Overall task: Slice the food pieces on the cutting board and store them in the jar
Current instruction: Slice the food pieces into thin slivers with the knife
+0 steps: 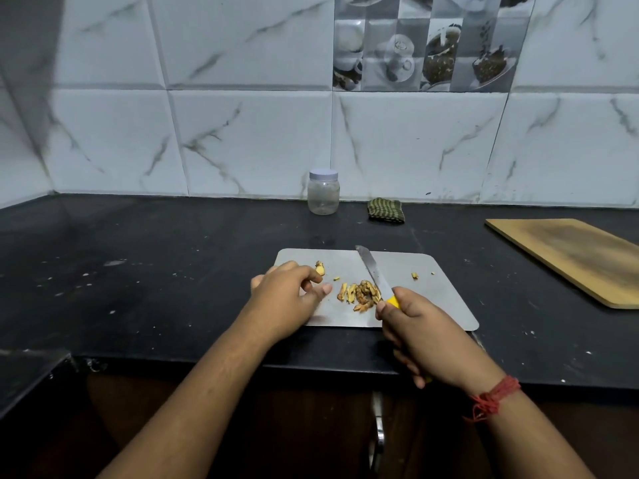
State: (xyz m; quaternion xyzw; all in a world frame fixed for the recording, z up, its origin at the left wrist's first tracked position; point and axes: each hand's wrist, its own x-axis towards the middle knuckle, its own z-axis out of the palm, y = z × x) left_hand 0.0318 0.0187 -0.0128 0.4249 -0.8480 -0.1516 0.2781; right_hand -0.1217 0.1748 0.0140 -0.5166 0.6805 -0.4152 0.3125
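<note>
A grey steel cutting board [432, 299] lies on the black counter near the front edge. A small pile of brown-yellow food pieces [361, 293] sits at its middle, with one uncut piece [320, 267] at the left and tiny bits [415, 275] at the right. My right hand [420, 335] grips the yellow handle of a serrated knife [371, 269], whose blade lies along the right side of the pile. My left hand [288, 295] rests on the board's left edge, fingers loosely curled and holding nothing, next to the uncut piece. A clear jar [323, 193] with its white lid on stands by the wall.
A folded green striped cloth [386, 210] lies right of the jar. A wooden board [570, 257] lies at the far right of the counter [155, 271]. A tiled wall closes the back, and the counter's front edge runs just under my wrists.
</note>
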